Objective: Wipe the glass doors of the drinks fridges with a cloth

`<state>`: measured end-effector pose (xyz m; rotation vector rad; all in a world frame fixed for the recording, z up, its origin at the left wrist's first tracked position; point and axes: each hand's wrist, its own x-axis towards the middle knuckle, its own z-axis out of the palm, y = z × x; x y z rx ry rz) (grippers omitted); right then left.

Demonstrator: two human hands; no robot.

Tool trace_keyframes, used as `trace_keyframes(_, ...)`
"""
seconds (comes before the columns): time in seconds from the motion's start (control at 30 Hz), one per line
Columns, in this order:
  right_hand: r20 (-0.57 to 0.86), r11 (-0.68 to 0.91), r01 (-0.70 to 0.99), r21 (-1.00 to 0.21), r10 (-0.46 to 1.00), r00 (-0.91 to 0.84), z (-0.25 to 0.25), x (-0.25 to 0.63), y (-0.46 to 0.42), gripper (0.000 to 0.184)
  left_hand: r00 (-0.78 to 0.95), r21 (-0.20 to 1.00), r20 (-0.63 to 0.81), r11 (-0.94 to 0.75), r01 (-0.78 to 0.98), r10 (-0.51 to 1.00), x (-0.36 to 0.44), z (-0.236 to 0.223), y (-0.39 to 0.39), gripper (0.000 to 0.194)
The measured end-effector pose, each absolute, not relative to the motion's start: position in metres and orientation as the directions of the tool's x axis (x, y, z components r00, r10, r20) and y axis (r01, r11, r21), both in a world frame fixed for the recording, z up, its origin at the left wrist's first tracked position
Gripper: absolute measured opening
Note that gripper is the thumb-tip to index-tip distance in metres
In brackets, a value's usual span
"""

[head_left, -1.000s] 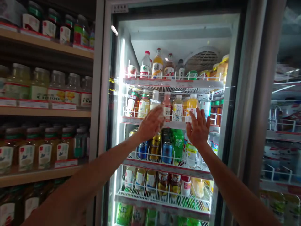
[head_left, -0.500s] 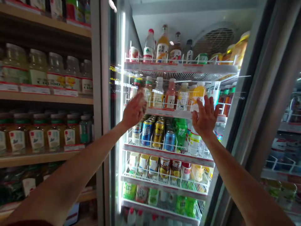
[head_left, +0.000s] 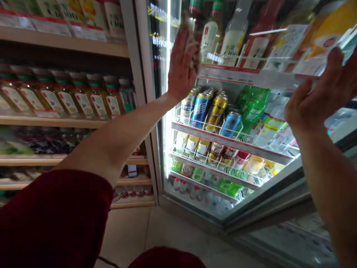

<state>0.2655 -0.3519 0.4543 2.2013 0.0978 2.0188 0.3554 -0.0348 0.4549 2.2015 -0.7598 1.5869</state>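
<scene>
— Can you read anything on the pale wooden shelving (head_left: pixel 83 44) at left?
— "C100," on the white label of the clear plastic bottle (head_left: pixel 115 22) at the upper row's right end.
— And in the lit, metal-framed cooler (head_left: pixel 157 175)?
— "C100" again, on a rounded clear bottle with a cream label (head_left: pixel 231 48).
— The yellow lettering (head_left: pixel 164 15) left on the tall glass door (head_left: pixel 158 70)?
— Too blurred, like the red-and-white price tags (head_left: pixel 90 32) on the shelving.

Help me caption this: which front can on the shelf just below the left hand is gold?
The gold can between the tall blue can and the shorter light-blue can; those two are blue, and the leftmost can looks pale.
</scene>
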Motion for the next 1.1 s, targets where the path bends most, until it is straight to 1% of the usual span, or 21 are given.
trace_keyframes(0.1, 0.989, -0.989, -0.078, 0.126, 0.12, 0.081, 0.443, 0.261, -0.343, 0.083, 0.099, -0.518, 0.696, -0.592, -0.617, -0.711, 0.354, 0.442, -0.038, 0.054)
trace_keyframes(0.13, 0.989, -0.989, -0.073, 0.128, 0.121, 0.088, 0.439, 0.259, -0.34, 0.082, 0.084, -0.581, 0.624, -0.532, -0.616, -0.777, 0.356, 0.44, -0.037, 0.055)
trace_keyframes(0.2, 0.984, -0.989, -0.054, 0.139, 0.132, 0.118, 0.43, 0.255, -0.336, 0.08, 0.073, -0.532, 0.726, -0.626, -0.57, -0.684, 0.361, 0.439, -0.031, 0.05)
trace_keyframes(0.3, 0.984, -0.99, -0.036, 0.136, 0.131, 0.124, 0.421, 0.253, -0.332, 0.081, 0.013, -0.187, 0.975, -0.855, -0.483, -0.22, 0.367, 0.436, -0.027, 0.043)
trace_keyframes(0.33, 0.985, -0.991, -0.037, 0.129, 0.124, 0.123, 0.418, 0.253, -0.332, 0.08, 0.001, -0.158, 0.983, -0.854, -0.496, -0.182, 0.366, 0.433, -0.03, 0.042)
trace_keyframes(0.37, 0.987, -0.992, -0.039, 0.123, 0.118, 0.112, 0.416, 0.255, -0.332, 0.078, 0.008, -0.215, 0.966, -0.817, -0.535, -0.259, 0.363, 0.428, -0.033, 0.042)
trace_keyframes(0.43, 0.989, -0.992, -0.034, 0.119, 0.116, 0.088, 0.413, 0.258, -0.333, 0.074, 0.059, -0.409, 0.814, -0.643, -0.648, -0.577, 0.356, 0.418, -0.039, 0.041)
trace_keyframes(0.5, 0.988, -0.992, -0.012, 0.123, 0.121, 0.091, 0.41, 0.261, -0.334, 0.066, 0.125, -0.459, 0.667, -0.537, -0.707, -0.734, 0.353, 0.413, -0.039, 0.039)
trace_keyframes(0.53, 0.987, -0.993, 0.002, 0.121, 0.121, 0.102, 0.408, 0.262, -0.335, 0.062, 0.152, -0.418, 0.711, -0.586, -0.694, -0.687, 0.353, 0.413, -0.037, 0.038)
trace_keyframes(0.57, 0.987, -0.993, 0.012, 0.115, 0.116, 0.109, 0.407, 0.263, -0.335, 0.057, 0.155, -0.329, 0.821, -0.679, -0.656, -0.549, 0.355, 0.414, -0.034, 0.036)
trace_keyframes(0.6, 0.988, -0.994, 0.018, 0.105, 0.106, 0.112, 0.406, 0.264, -0.336, 0.053, 0.128, -0.202, 0.928, -0.761, -0.616, -0.35, 0.358, 0.416, -0.032, 0.035)
trace_keyframes(0.67, 0.992, -0.996, 0.016, 0.085, 0.086, 0.094, 0.404, 0.266, -0.336, 0.049, 0.035, -0.014, 0.998, -0.795, -0.606, -0.044, 0.362, 0.417, -0.033, 0.035)
trace_keyframes(0.7, 0.993, -0.997, 0.01, 0.078, 0.078, 0.085, 0.404, 0.268, -0.336, 0.049, 0.007, -0.01, 1.0, -0.773, -0.634, -0.018, 0.362, 0.415, -0.036, 0.035)
trace_keyframes(0.73, 0.994, -0.997, 0.003, 0.075, 0.075, 0.079, 0.403, 0.269, -0.336, 0.049, -0.018, -0.089, 0.994, -0.734, -0.673, -0.104, 0.362, 0.412, -0.039, 0.034)
trace_keyframes(0.8, 0.994, -0.997, -0.009, 0.079, 0.078, 0.074, 0.403, 0.27, -0.337, 0.05, -0.066, -0.342, 0.896, -0.589, -0.732, -0.439, 0.36, 0.404, -0.045, 0.031)
trace_keyframes(0.87, 0.994, -0.996, -0.016, 0.083, 0.082, 0.073, 0.403, 0.27, -0.337, 0.052, -0.095, -0.446, 0.815, -0.515, -0.732, -0.571, 0.36, 0.4, -0.044, 0.029)
trace_keyframes(0.9, 0.994, -0.996, -0.018, 0.082, 0.081, 0.073, 0.403, 0.27, -0.337, 0.053, -0.091, -0.414, 0.851, -0.554, -0.722, -0.517, 0.36, 0.401, -0.042, 0.03)
trace_keyframes(1.0, 0.995, -0.997, -0.022, 0.071, 0.069, 0.073, 0.402, 0.269, -0.336, 0.056, -0.09, -0.099, 0.995, -0.732, -0.675, -0.052, 0.36, 0.406, -0.038, 0.034)
trace_keyframes(1.03, 0.995, -0.997, -0.024, 0.068, 0.067, 0.072, 0.402, 0.268, -0.336, 0.056, -0.1, -0.048, 0.995, -0.744, -0.666, 0.025, 0.359, 0.405, -0.039, 0.035)
trace_keyframes(1.07, 0.995, -0.997, -0.026, 0.068, 0.066, 0.072, 0.402, 0.268, -0.336, 0.057, -0.106, -0.074, 0.994, -0.741, -0.667, -0.005, 0.358, 0.403, -0.041, 0.035)
trace_keyframes(1.1, 0.995, -0.997, -0.028, 0.068, 0.066, 0.072, 0.402, 0.268, -0.337, 0.057, -0.11, -0.173, 0.985, -0.713, -0.679, -0.134, 0.358, 0.399, -0.042, 0.036)
